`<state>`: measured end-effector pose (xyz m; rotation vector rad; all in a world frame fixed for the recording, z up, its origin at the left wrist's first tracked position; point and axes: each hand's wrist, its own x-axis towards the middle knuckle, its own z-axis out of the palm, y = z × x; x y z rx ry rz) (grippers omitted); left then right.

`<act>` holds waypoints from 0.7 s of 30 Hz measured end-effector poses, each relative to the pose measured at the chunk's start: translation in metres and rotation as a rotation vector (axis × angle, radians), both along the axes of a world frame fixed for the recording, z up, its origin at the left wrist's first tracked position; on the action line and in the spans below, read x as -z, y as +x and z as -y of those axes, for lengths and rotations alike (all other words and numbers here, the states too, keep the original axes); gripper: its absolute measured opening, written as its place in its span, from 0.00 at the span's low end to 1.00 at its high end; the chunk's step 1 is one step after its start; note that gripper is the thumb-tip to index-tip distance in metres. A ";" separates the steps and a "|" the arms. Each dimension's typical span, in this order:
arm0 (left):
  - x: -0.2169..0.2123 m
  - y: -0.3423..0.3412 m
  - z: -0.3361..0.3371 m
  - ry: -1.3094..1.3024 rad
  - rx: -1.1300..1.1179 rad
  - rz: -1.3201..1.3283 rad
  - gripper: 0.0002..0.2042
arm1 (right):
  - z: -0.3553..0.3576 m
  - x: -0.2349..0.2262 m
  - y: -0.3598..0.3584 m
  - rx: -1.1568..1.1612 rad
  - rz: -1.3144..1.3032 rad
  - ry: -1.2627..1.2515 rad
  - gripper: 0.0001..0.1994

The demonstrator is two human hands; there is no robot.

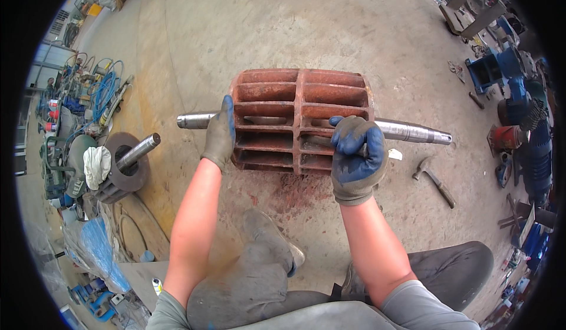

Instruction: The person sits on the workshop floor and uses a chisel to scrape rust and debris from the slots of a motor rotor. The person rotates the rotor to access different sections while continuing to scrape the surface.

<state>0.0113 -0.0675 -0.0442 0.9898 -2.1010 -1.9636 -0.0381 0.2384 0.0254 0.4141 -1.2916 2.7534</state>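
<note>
A rust-red cast metal rotor (299, 103) with deep slots between its vanes lies on the concrete floor ahead of me. A bright steel shaft (413, 131) runs through it and sticks out at both ends. My left hand (220, 132), in a grey glove with a blue coating, rests against the rotor's left end with its fingers stretched out. My right hand (358, 156), gloved alike, is closed in a fist over the rotor's right-hand slots. Something thin seems to be in its grip, mostly hidden by the fingers.
A claw hammer (435, 182) lies on the floor to the right, near a small white scrap (395, 154). Reddish flakes (292, 194) are scattered below the rotor. Another shafted rotor (127, 165) stands at the left, by hoses (106, 91). Blue machine parts (507, 65) line the right.
</note>
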 end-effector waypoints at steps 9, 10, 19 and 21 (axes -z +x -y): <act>0.011 0.003 0.006 0.021 0.004 0.016 0.47 | -0.021 -0.013 -0.024 -0.191 0.029 -0.116 0.25; 0.013 0.003 0.007 0.064 -0.014 0.001 0.46 | -0.023 -0.017 -0.027 -0.208 0.130 -0.107 0.25; 0.013 0.003 0.006 0.121 -0.034 -0.073 0.42 | -0.013 -0.015 -0.025 -0.282 0.053 -0.133 0.26; 0.013 0.003 0.006 0.107 -0.027 -0.049 0.41 | -0.017 -0.013 -0.027 -0.264 0.088 -0.308 0.26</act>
